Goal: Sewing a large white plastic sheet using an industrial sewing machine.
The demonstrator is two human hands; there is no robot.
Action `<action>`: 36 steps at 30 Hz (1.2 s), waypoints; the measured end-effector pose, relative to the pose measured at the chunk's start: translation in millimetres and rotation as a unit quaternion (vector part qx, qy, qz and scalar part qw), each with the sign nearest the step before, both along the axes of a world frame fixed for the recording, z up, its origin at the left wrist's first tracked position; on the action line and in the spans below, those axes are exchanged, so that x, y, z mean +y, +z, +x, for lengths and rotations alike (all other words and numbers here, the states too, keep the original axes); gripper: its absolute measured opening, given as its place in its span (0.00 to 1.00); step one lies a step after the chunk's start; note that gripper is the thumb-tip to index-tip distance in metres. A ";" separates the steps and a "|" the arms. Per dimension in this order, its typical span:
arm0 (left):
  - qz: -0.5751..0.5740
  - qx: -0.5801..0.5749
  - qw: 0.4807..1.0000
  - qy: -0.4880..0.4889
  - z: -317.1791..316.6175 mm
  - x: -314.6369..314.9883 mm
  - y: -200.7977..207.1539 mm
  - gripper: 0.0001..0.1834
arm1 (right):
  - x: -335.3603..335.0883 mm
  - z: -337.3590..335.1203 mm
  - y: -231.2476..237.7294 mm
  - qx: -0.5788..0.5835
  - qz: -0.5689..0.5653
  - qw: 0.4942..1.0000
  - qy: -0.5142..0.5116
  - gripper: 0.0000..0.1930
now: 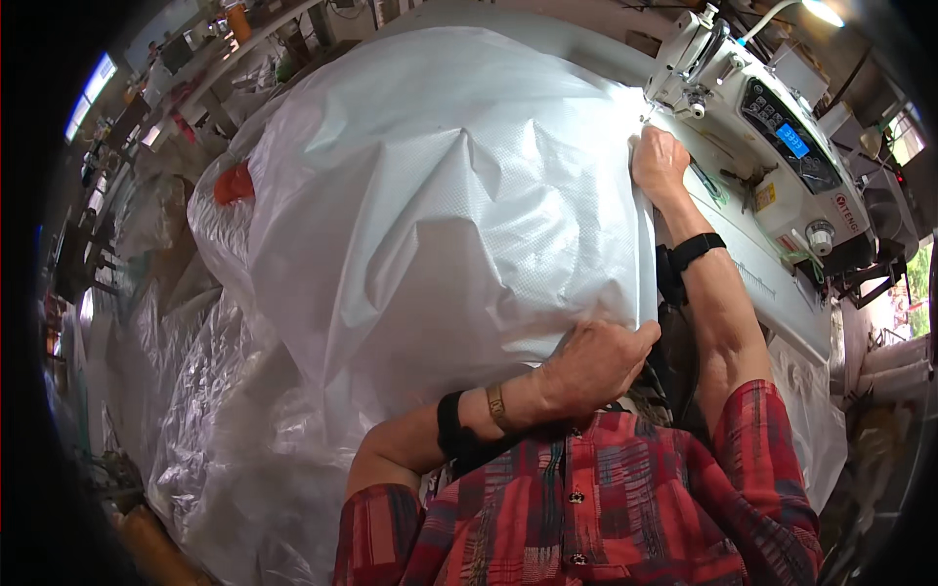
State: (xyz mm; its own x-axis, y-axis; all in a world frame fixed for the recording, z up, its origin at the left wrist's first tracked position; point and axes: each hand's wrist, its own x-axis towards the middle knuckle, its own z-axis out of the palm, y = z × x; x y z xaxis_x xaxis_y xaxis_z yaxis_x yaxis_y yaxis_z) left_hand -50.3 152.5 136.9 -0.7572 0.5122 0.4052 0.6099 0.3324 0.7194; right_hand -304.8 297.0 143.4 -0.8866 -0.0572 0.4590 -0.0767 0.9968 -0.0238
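Observation:
A large sheet of translucent white plastic (420,205) with a fine dotted texture spreads over the table in loose folds. Its right edge is folded into a narrow straight hem. My left hand (598,366) pinches the near end of that hem, close to my body. Farther up, my right hand (660,161) is closed on the same edge, just short of the needle area of a white sewing machine (772,127). The machine's lamp lights the sheet brightly there, and the needle itself is too small to make out.
Crumpled clear plastic (205,439) hangs down at the left, with an orange-red object (234,184) beside the sheet. Green-handled snips (711,186) lie on the machine bed, right of my right hand. A bent lamp (821,12) shines above the machine.

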 end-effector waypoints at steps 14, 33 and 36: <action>-0.033 -0.040 0.998 -0.021 -10.6 -7.2 0.5 0.04 | -16.4 -4.4 15.9 -0.048 0.143 0.988 0.034 0.07; -0.072 0.027 0.997 0.000 -5.8 -12.8 -5.4 0.09 | -4.6 32.5 1.6 -0.055 -0.009 0.998 0.039 0.07; -0.081 0.032 0.996 0.001 -8.2 -12.2 -7.0 0.09 | -8.5 22.2 -0.7 -0.040 0.002 0.998 0.051 0.07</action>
State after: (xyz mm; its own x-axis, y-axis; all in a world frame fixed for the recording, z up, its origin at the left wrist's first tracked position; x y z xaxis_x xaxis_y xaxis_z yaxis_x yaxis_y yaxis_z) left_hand -58.5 140.3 129.9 -0.7340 0.5730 0.3647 0.6517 0.4430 0.6156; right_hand -282.6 288.5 142.7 -0.9100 -0.1504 0.3863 -0.1754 0.9840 -0.0300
